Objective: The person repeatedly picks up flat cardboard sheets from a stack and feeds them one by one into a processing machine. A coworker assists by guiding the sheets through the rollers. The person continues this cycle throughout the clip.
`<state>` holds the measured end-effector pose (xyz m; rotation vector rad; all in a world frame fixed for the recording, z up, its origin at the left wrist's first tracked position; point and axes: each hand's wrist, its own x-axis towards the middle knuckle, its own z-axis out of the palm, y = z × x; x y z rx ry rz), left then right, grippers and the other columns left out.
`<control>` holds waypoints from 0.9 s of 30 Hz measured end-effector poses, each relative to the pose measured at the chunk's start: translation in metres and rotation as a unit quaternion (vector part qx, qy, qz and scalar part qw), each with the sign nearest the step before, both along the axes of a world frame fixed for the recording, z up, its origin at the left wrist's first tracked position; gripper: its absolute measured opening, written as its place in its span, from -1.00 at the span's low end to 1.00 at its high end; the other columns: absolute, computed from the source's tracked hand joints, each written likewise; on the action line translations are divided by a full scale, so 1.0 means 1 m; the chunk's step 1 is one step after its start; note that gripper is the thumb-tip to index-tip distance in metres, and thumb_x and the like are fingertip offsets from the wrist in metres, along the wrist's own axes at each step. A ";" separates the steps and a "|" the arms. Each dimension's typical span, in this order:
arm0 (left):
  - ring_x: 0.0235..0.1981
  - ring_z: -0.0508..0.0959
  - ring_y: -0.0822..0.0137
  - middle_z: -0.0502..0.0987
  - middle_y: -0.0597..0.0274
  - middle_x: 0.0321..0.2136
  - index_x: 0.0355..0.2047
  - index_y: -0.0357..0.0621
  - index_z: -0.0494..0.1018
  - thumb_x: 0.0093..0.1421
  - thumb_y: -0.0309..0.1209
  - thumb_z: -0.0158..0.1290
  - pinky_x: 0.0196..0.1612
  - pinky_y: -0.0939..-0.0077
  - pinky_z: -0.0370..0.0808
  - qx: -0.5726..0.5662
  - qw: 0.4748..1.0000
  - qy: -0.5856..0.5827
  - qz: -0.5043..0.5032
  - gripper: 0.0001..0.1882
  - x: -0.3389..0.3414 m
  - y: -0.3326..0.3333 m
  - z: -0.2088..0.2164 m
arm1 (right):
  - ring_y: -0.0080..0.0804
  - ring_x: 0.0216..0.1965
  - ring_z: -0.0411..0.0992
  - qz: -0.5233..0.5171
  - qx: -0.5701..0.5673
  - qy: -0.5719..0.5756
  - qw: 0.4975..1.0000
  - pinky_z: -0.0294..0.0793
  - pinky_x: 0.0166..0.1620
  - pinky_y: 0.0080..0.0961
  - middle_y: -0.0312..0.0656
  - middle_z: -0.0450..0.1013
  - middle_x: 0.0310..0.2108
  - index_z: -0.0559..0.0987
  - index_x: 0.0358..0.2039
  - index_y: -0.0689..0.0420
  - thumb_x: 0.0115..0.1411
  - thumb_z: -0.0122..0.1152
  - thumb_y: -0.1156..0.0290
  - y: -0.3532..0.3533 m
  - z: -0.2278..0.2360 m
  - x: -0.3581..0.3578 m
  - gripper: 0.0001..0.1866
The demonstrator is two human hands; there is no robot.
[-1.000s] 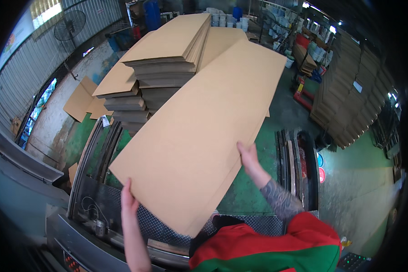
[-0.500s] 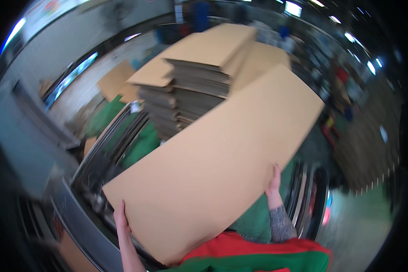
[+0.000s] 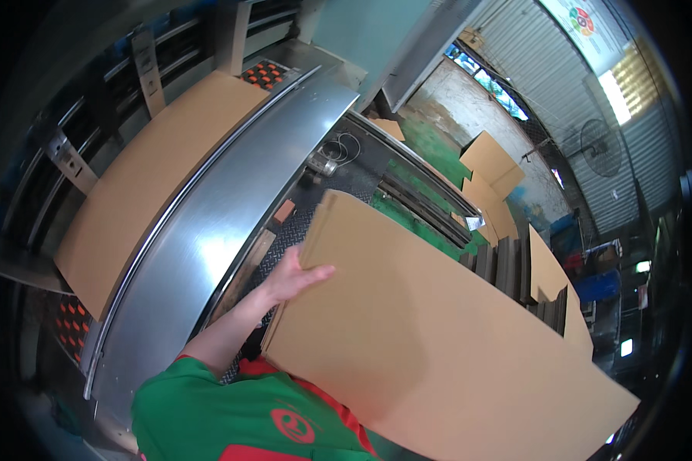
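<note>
A large brown cardboard sheet stretches across my front toward the lower right. At its left end a second edge shows, so it may be more than one sheet. My left hand grips that end, thumb on the upper face and the fingers out of sight beneath. My right hand is not in view. To the left, another cardboard sheet lies in the machine, alongside a shiny metal feed table.
Metal brackets stand over the machine's sheet, with orange rollers at its ends. Below the table is a dark chequered floor plate. Stacked cardboard stands behind my sheet, near loose pieces by the wall and a fan.
My view has swung left toward the machine, which now fills the left side. My left hand still holds the cardboard sheet; my right hand has passed out of view.
</note>
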<state>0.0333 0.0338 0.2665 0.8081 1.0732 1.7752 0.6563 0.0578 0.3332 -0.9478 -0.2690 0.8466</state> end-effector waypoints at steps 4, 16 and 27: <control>0.15 0.57 0.30 0.58 0.11 0.13 0.30 -0.25 0.37 0.27 -0.24 0.36 0.21 0.29 0.54 0.018 0.988 -0.096 0.117 -0.31 -0.045 -0.088 -0.031 | 0.01 0.48 0.13 0.091 0.065 0.038 0.993 0.13 0.49 0.14 -0.05 0.16 0.50 0.24 0.49 0.08 0.28 0.22 -0.22 0.042 0.035 -0.053 -0.07; 0.27 0.47 0.16 0.42 0.19 0.28 0.42 -0.13 0.19 0.31 0.01 0.27 0.29 0.17 0.48 0.198 0.774 -0.042 0.600 -0.15 0.023 -0.414 -0.171 | 0.00 0.42 0.25 0.507 0.091 0.082 0.853 0.22 0.47 0.10 -0.09 0.26 0.46 0.29 0.48 0.07 0.37 0.01 -0.42 0.190 -0.030 -0.354 -0.06; 0.32 0.41 0.07 0.36 0.12 0.34 0.44 -0.10 0.19 0.32 0.12 0.17 0.34 0.04 0.40 0.115 0.449 0.085 0.882 -0.13 0.161 -0.521 -0.088 | 0.09 0.56 -0.02 0.815 -0.004 0.047 0.577 -0.08 0.55 0.16 -0.02 0.11 0.54 0.07 0.59 -0.05 0.20 0.08 -0.57 0.101 -0.160 -0.671 0.17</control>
